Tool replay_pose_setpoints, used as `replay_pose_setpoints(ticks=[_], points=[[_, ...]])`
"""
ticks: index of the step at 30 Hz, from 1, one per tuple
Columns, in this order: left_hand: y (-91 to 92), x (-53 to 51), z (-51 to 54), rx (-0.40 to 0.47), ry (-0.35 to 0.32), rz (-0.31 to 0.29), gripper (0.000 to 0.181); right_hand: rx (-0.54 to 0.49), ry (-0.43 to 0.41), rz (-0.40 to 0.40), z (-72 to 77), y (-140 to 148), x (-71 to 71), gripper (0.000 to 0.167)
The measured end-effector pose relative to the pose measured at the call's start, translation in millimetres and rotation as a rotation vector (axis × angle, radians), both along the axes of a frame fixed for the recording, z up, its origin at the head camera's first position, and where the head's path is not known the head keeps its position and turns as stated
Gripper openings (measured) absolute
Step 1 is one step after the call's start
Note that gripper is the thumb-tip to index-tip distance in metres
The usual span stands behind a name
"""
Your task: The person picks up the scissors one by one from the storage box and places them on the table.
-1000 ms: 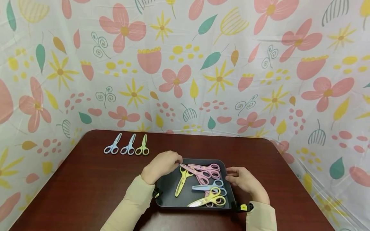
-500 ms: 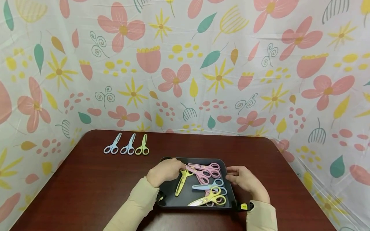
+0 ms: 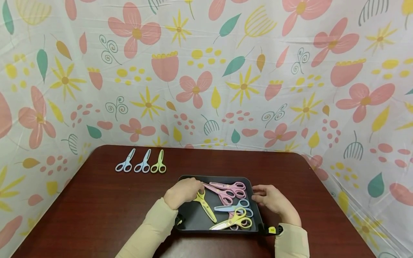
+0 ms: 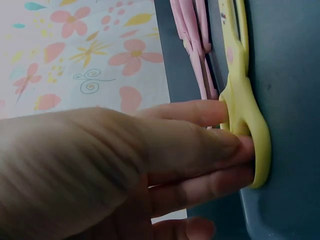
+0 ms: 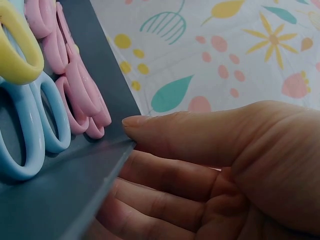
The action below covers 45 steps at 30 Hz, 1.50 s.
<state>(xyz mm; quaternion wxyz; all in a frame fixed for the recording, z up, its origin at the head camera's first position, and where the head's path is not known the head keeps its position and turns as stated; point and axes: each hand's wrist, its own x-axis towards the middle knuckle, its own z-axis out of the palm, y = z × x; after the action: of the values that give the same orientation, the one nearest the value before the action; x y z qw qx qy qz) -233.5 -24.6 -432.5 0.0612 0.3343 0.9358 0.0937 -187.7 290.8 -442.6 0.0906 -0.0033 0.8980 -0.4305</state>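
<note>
The left hand is over the left part of a dark grey tray, pinching the handle of yellow scissors; in the left wrist view, thumb and fingers meet at the yellow handle loops. The scissors' blades point down and right over the tray floor. Beside them lie pink scissors, with another pink pair behind. Blue scissors and a second yellow pair overlap at the right. The right hand holds the tray's right wall, thumb at the rim in the right wrist view.
On the brown table, blue scissors, more blue scissors and green scissors lie in a row at the back left. A flower-patterned curtain stands behind the table and along its sides.
The left hand has moved slightly right and down from the tray's back left edge and taken hold of the yellow scissors, which have turned so their tip points right. The right hand has stayed in place.
</note>
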Motion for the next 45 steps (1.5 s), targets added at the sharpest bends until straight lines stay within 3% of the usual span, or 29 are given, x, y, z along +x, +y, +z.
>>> replay_pose_setpoints(ticks=[3,10,14,17,24,30,45], points=[[-1.0,0.7,-0.3,-0.003,-0.002,0.004,0.026,0.005,-0.002,-0.002,0.7,-1,-0.1,0.038],[-2.1,3.4,0.2,-0.041,0.074,0.026,0.024,0.004,0.009,-0.005,2.7,-2,-1.6,0.038],[-2.4,6.7,2.7,-0.065,0.021,0.059,0.024,0.003,0.008,-0.001,3.5,-2,-1.8,0.038],[-2.0,8.3,4.8,-0.103,0.007,0.044,0.024,0.006,0.008,0.003,4.5,-2,-2.3,0.038],[0.9,7.8,3.4,-0.181,0.068,-0.005,0.028,0.004,0.006,0.012,6.3,-2,-2.4,0.04],[2.5,6.7,3.4,-0.149,0.008,-0.005,0.031,-0.016,-0.001,0.012,3.0,0,-0.7,0.04],[-10.7,11.1,22.9,-0.066,-0.105,0.008,0.019,-0.019,-0.004,0.011,2.3,0,0.3,0.039]])
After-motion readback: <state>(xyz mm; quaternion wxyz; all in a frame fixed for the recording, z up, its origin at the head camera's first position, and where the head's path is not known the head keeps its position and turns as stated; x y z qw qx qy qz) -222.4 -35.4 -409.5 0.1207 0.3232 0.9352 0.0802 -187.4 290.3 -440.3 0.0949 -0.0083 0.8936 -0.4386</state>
